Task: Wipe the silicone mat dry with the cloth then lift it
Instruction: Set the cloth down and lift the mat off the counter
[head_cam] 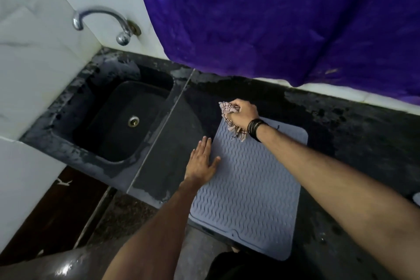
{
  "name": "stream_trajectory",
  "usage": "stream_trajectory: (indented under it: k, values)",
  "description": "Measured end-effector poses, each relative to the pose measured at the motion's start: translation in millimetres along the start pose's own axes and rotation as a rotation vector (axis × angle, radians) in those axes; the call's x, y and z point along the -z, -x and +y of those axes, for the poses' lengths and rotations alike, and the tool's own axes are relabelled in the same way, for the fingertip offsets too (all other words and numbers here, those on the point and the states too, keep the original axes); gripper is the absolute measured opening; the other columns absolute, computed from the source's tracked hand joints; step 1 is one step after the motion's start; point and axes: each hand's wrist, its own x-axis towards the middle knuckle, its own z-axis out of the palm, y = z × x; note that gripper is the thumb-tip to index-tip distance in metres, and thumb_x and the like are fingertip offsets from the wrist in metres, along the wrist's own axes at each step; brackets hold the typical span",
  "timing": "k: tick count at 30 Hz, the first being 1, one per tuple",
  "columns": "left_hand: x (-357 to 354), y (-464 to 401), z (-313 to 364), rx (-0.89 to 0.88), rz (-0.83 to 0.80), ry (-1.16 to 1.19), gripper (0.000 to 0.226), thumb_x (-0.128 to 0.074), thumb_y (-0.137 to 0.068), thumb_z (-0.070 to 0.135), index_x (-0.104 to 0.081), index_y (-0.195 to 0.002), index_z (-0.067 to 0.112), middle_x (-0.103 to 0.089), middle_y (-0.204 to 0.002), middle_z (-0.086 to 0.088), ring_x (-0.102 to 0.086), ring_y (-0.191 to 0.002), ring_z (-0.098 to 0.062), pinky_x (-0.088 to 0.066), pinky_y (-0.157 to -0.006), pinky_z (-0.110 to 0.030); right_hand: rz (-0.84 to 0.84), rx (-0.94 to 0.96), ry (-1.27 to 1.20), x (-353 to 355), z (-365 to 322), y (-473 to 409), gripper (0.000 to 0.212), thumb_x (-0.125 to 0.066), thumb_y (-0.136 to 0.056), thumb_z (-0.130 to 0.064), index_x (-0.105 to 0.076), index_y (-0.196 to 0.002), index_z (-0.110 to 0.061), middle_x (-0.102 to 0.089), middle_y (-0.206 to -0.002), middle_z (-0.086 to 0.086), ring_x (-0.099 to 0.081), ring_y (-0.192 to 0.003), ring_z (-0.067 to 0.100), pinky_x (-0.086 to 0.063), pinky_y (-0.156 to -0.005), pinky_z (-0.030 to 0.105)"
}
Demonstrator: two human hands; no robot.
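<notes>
A grey-blue silicone mat [250, 191] with a wavy ribbed surface lies flat on the dark stone counter, its near edge hanging a little past the counter's front. My right hand [243, 114] is closed around a bunched checked cloth [228, 110] and presses it on the mat's far left corner. My left hand [202, 161] rests flat with fingers spread on the mat's left edge, thumb on the ribs.
A black sink [122, 118] with a metal drain is sunk into the counter [354, 134] to the left. A chrome tap [100, 22] juts from the white tiled wall above it. A purple cloth [284, 18] hangs over the back wall.
</notes>
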Motion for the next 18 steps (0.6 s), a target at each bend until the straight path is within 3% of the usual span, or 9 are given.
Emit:
stream_trajectory:
  k: [5,9,13,16,18]
  values:
    - [26.2,-36.8,-9.8,0.029,-0.031,0.008,0.075,-0.036,-0.105,0.053,-0.002,-0.163,0.018,0.005,-0.17,0.0,0.003,-0.157,-0.017,-0.003,-0.127,-0.037,0.002,0.022,0.139,-15.4,-27.2,-65.5,0.024,-0.068,-0.086,-0.032,-0.071,-0.102,-0.015,-0.071,-0.107,0.003,-0.063,-0.098,0.018,-0.049,-0.081,0.026]
    - [34.4,-61.6,-14.1,0.017,0.006,0.049,0.074,-0.037,-0.105,0.052,-0.003,-0.162,0.019,0.004,-0.17,0.001,0.003,-0.156,-0.016,-0.003,-0.127,-0.036,0.064,0.191,0.38,-35.3,-41.0,-110.6,0.025,-0.069,-0.084,-0.012,-0.069,-0.109,-0.011,-0.058,-0.119,0.012,-0.056,-0.111,0.028,-0.049,-0.095,0.036]
    - [35.2,-72.9,-14.0,0.032,0.083,0.147,0.072,-0.043,-0.104,0.05,-0.012,-0.162,0.02,-0.006,-0.17,0.001,-0.007,-0.156,-0.017,-0.016,-0.126,-0.037,0.225,0.257,0.583,-60.4,-53.4,-133.4,0.043,-0.07,-0.078,-0.004,-0.058,-0.119,-0.013,-0.044,-0.126,0.01,-0.045,-0.114,0.029,-0.051,-0.09,0.043]
    - [32.3,-75.6,-14.5,0.047,0.133,0.172,0.068,-0.048,-0.103,0.046,-0.024,-0.16,0.017,-0.021,-0.167,-0.002,-0.02,-0.153,-0.02,-0.027,-0.121,-0.038,-0.007,0.28,0.734,-86.1,-46.8,-137.6,0.066,-0.074,-0.078,-0.022,-0.044,-0.135,-0.013,-0.035,-0.141,0.013,-0.038,-0.127,0.032,-0.043,-0.101,0.044]
    - [30.6,-75.7,-12.9,0.055,0.182,0.16,0.061,-0.052,-0.102,0.039,-0.037,-0.155,0.012,-0.04,-0.157,-0.009,-0.035,-0.145,-0.027,-0.037,-0.112,-0.04,-0.193,0.256,0.772,-100.3,-38.7,-132.5,0.08,-0.071,-0.082,-0.03,-0.028,-0.148,-0.015,-0.027,-0.151,0.012,-0.029,-0.137,0.033,-0.038,-0.106,0.052]
